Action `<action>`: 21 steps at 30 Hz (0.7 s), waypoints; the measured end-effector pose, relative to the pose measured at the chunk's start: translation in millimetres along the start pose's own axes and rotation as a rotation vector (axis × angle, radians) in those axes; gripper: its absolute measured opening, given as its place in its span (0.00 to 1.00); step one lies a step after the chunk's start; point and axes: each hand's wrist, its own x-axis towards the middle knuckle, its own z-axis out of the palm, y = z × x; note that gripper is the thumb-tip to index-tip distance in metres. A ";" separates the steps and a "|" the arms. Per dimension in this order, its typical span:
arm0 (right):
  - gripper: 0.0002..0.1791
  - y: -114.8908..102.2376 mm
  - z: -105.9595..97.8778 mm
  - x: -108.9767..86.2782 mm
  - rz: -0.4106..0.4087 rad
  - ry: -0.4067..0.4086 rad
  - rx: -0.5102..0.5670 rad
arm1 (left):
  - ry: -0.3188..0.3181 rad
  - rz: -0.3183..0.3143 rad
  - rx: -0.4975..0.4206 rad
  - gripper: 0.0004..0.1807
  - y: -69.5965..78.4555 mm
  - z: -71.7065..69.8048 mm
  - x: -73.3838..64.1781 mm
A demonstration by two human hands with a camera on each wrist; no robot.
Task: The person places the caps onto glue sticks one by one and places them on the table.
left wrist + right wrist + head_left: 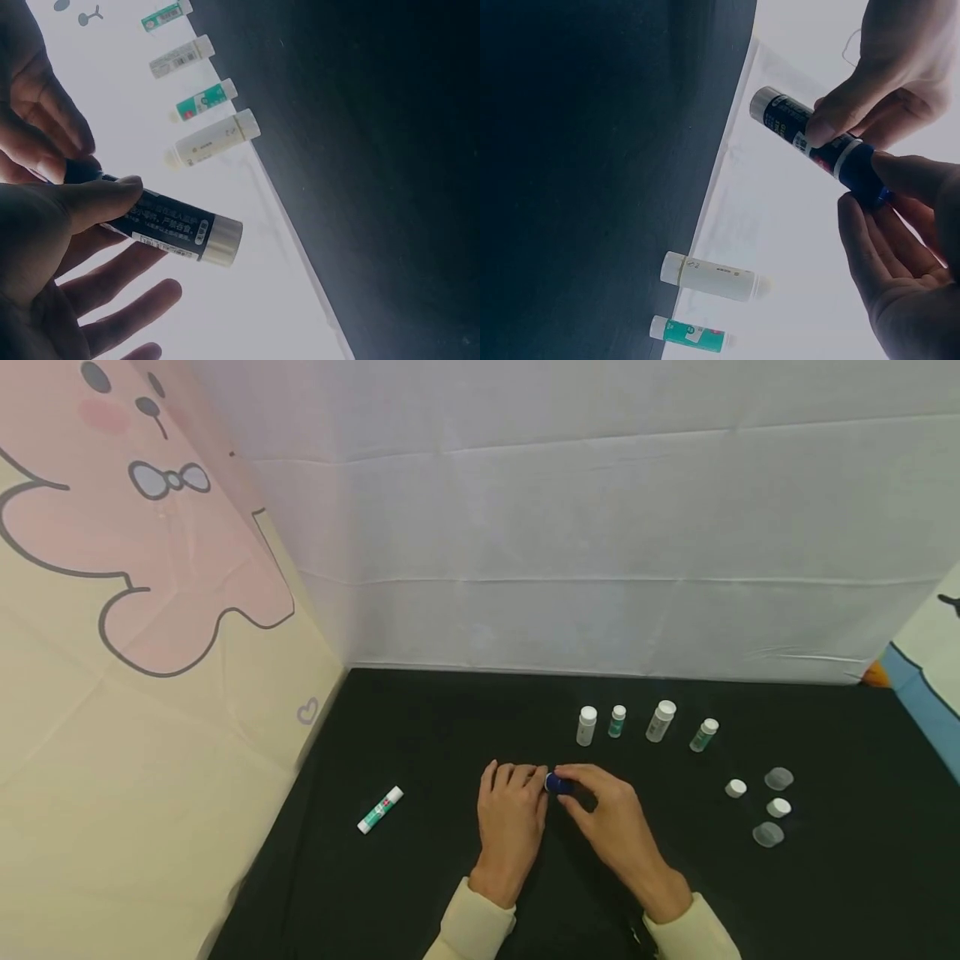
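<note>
Between both hands lies a dark blue glue stick [169, 221] with a silvery white end. My left hand [512, 814] holds its printed body, thumb laid along the barrel in the left wrist view. The thumb and fingers of my right hand [611, 818] pinch its blue cap [862, 176] at the other end. In the right wrist view a pale ring shows beside the blue cap. The head view hides most of the stick behind the fingers.
Behind the hands stand two white glue sticks [587, 727] and two smaller green ones [617, 723]. To the right lie two white caps [736, 788] and two translucent caps [768, 835]. A green and white glue stick [380, 810] lies at left on the black table [337, 893].
</note>
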 end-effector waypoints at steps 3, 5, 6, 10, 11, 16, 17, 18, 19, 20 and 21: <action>0.24 -0.7 -0.1 -0.6 -0.012 -0.002 -0.030 | 0.015 0.019 -0.008 0.16 0.8 -1.2 -1.1; 0.24 -1.2 -0.4 -0.9 -0.018 0.001 -0.038 | 0.021 0.029 -0.019 0.16 0.7 -1.7 -1.5; 0.24 -1.4 -0.6 -1.0 -0.021 0.002 -0.042 | 0.021 0.033 -0.027 0.15 0.5 -2.4 -1.7; 0.23 -1.9 -2.1 -1.7 -0.021 -0.001 -0.049 | 0.014 0.058 -0.078 0.15 -2.2 -3.3 -2.6; 0.23 -2.0 -2.6 -2.1 -0.020 -0.002 -0.046 | 0.011 0.066 -0.106 0.15 -3.2 -3.2 -2.9; 0.23 -2.9 -5.5 -3.4 -0.010 0.003 -0.031 | 0.003 0.117 -0.219 0.17 -9.2 0.6 -4.3; 0.23 -2.8 -6.0 -3.6 -0.012 0.003 -0.028 | 0.005 0.124 -0.234 0.17 -10.2 1.4 -4.6; 0.23 -2.8 -6.4 -3.7 -0.014 0.002 -0.027 | 0.009 0.130 -0.236 0.17 -11.1 2.0 -5.2; 0.23 -2.6 -6.8 -3.7 -0.016 0.001 -0.027 | 0.015 0.136 -0.232 0.18 -11.8 2.6 -5.5; 0.23 -2.4 -7.2 -3.7 -0.021 0.000 -0.029 | 0.021 0.141 -0.225 0.18 -12.4 3.0 -5.7; 0.23 -2.2 -7.6 -3.8 -0.025 0.001 -0.031 | 0.026 0.145 -0.217 0.19 -12.8 3.1 -6.1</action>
